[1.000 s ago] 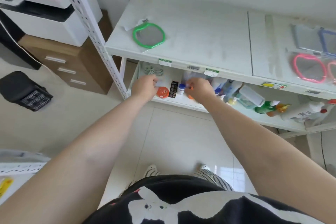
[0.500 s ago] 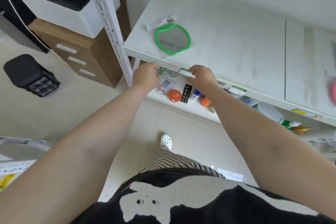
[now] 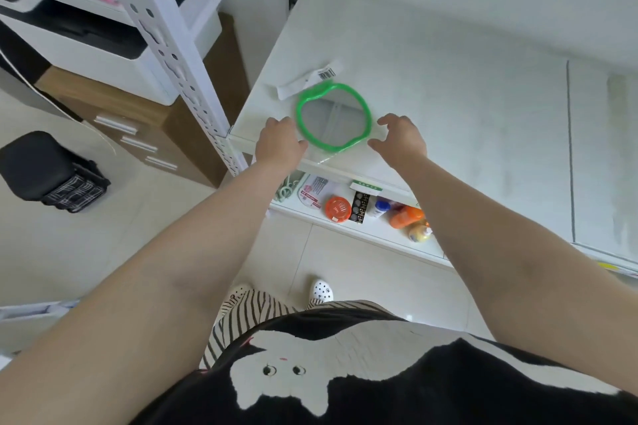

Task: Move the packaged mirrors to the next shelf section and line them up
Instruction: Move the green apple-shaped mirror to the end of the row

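Note:
A green-framed mirror in a clear packet with a barcoded header lies flat near the front left corner of the white shelf. My left hand is at the mirror's left rim, its fingers curled and touching the frame or packet. My right hand hovers just right of the mirror with its fingers spread and nothing in it. Whether the left hand grips the packet I cannot tell. No other mirrors are in view.
A seam divides the shelf into sections at the right. Below, a lower shelf holds an orange tin, bottles and small packets. A perforated white upright stands at the left, with a wooden drawer unit and a black bag beyond.
Both hands have risen from the shelf's front edge onto the shelf top, one to each side of the green mirror. The view has moved closer and shifted left.

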`<state>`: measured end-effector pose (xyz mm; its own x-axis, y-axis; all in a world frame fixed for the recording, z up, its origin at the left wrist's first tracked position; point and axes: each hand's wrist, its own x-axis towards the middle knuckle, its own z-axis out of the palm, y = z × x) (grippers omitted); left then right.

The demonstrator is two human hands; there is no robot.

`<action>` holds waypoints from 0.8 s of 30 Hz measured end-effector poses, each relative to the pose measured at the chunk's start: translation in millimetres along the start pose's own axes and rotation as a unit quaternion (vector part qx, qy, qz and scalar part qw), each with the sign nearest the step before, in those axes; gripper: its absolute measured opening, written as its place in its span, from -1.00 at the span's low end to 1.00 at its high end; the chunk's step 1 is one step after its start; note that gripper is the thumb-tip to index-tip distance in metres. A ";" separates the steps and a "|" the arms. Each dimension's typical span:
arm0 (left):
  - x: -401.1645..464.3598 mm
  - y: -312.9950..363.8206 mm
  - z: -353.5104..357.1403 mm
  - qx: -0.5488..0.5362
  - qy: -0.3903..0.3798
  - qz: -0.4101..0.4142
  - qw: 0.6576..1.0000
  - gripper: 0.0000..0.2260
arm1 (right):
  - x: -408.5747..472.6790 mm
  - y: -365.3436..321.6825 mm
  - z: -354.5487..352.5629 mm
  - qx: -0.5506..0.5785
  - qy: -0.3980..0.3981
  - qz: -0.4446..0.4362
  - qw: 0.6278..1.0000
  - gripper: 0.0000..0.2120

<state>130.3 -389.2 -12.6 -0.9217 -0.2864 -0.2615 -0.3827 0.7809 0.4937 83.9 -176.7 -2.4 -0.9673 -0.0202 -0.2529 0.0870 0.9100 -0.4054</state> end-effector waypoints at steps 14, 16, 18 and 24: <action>73.2 -8.8 -17.7 -0.186 -0.139 0.044 0.972 -0.64 | 1.0 -57.5 46.8 0.272 0.077 0.255 0.925 -0.43; 78.7 -14.9 -22.0 -0.202 -0.154 0.072 0.964 -0.67 | -11.8 -63.8 52.8 0.337 0.107 0.317 0.880 -0.45; 80.0 -18.1 -23.2 -0.214 -0.168 0.093 0.958 -0.68 | -28.2 -66.9 58.1 0.389 0.139 0.350 0.840 -0.55; 45.7 -5.3 -12.7 -0.288 -0.268 0.101 0.914 -0.50 | -92.0 -56.1 64.0 0.515 0.237 0.401 0.720 -0.56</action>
<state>89.4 -413.5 -16.7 -0.8734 0.2645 -0.4089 -0.3197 0.3220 0.8911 183.3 -252.4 -12.7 -0.4587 0.7063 -0.5392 0.5575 -0.2438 -0.7936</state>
